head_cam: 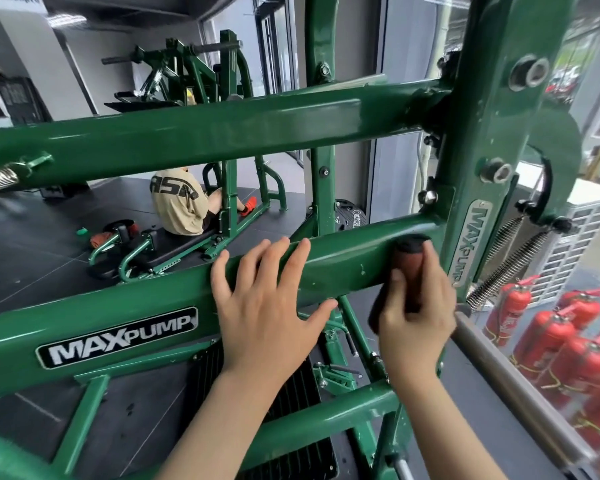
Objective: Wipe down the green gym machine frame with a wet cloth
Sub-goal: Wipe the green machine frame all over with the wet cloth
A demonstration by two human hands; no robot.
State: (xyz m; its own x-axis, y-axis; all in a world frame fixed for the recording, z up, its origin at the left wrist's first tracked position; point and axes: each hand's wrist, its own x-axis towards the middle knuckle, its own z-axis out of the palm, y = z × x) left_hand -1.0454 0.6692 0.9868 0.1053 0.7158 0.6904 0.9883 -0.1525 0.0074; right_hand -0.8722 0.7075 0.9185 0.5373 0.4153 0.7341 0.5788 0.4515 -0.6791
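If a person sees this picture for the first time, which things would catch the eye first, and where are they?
The eye falls first on the green machine frame crossing the whole view, with a MAXPUMP badge on its lower bar. On that bar, the left hand rests flat, and the right hand grips a dark cloth against it near the upright. At the lower right, behind glass, stands a group of red fire extinguishers.

Black floor (32,244) bears green machines (174,251); seated person (179,206).

Frame (153,299): glossy green painted metal, smooth, small chips near my right hand (416,317). Cloth (407,271) I grip: dark reddish fabric, matt, soft-napped. Springs (510,258): bare shiny steel coils. Floor (32,244): matt black.
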